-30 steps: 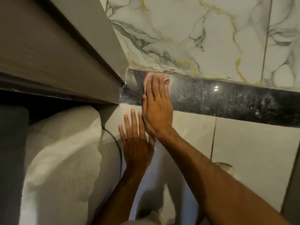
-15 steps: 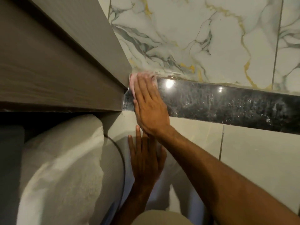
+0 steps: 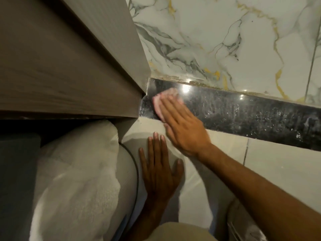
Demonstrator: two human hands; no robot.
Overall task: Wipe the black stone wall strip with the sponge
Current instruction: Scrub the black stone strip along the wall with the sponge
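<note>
A glossy black stone wall strip point(image 3: 251, 115) runs from the wooden panel at the left to the right edge, speckled with white residue. My right hand point(image 3: 184, 126) presses a pink sponge point(image 3: 166, 96) flat against the strip's left end; only the sponge's upper and left edges show past my fingers. My left hand point(image 3: 159, 171) rests flat, fingers spread, on the pale tile just below, holding nothing.
A grey-brown wooden panel point(image 3: 60, 66) juts out at the left, meeting the strip's end. White marble tile with grey and gold veins point(image 3: 225, 40) lies above the strip, plain pale tile point(image 3: 278, 171) below. A white cushion point(image 3: 74, 180) sits at lower left.
My right hand first slid the sponge left up to the panel's corner, then back right and slightly down along the strip. My left hand stayed flat on the tile below.
</note>
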